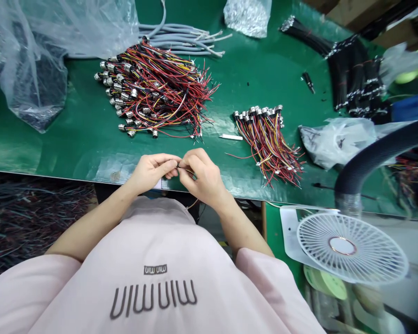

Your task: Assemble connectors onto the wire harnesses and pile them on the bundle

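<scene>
At the front edge of the green table [87,144], my left hand [155,170] and my right hand [204,176] meet fingertip to fingertip. Both are closed in a pinch around a small dark piece [178,166], largely covered by the fingers; its kind cannot be made out. A thin light wire [193,204] shows below my right hand. Beyond the hands lies a big heap of connector cables [160,93] with silver round ends and red, yellow, black and white wires. A smaller bundle of connector cables [268,139] rests to the right, beside a white pen-like stick [231,137].
Clear plastic bags [38,79] occupy the left back, near grey cables [184,39]. Bundled black cables [348,74] and another plastic bag [341,139] lie at the right. A black flexible hose [386,153] and a white fan [351,248] stand close on my right.
</scene>
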Demonstrator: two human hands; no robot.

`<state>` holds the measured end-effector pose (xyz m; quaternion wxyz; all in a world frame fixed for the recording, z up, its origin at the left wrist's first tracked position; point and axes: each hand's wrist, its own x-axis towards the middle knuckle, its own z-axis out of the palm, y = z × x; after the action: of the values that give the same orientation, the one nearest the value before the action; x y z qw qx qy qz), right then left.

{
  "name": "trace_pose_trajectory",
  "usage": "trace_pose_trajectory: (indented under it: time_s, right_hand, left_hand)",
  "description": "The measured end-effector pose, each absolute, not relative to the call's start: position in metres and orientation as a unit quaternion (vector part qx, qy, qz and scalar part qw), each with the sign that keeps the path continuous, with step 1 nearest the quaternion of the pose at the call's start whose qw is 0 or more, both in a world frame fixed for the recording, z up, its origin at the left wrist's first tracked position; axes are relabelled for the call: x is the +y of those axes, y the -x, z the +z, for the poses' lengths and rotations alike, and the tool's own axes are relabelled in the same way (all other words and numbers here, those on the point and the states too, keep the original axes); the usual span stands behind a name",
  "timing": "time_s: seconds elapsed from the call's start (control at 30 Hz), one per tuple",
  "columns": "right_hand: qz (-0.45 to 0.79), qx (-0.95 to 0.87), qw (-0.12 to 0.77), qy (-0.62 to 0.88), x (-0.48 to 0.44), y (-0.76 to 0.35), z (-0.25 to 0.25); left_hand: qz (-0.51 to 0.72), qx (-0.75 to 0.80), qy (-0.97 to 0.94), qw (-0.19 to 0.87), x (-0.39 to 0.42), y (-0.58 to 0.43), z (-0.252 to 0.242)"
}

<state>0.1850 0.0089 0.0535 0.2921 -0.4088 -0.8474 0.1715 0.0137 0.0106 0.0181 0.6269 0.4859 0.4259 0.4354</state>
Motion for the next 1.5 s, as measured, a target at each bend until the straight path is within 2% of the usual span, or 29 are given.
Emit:
trace_pose_trajectory:
  time_s: [0.63,0.83,0.97,1.13,1.2,1.4,1.5]
  right_hand:
    - [0.248,-0.842,0.279,0.390,0.012,-0.198,0.065]
    - [0.134,-0.872,0.248,0.401,0.011,-0.192,0.060]
    - [0.061,-0.871,0.270,0.406,0.008,-0.187,0.054]
    - [0.039,-0.861,0.302,0.408,0.006,-0.180,0.049]
    - [0.073,-0.854,0.317,0.407,0.009,-0.180,0.049]
    - [0.288,-0.789,0.329,0.431,0.018,-0.191,0.051]
    - [0.344,-0.762,0.330,0.438,0.017,-0.198,0.056]
  left_hand:
    - [0.443,0.413,-0.450,0.657,0.011,-0.012,0.015]
    - [0.445,0.420,-0.442,0.656,0.011,-0.013,0.014]
    - [0.459,0.418,-0.426,0.658,0.012,-0.013,0.013]
    - [0.467,0.424,-0.434,0.643,0.011,-0.014,0.013]
    - [0.473,0.425,-0.435,0.638,0.011,-0.014,0.013]
    - [0.480,0.407,-0.430,0.648,0.011,-0.014,0.012]
    - [0.481,0.408,-0.426,0.648,0.011,-0.014,0.011]
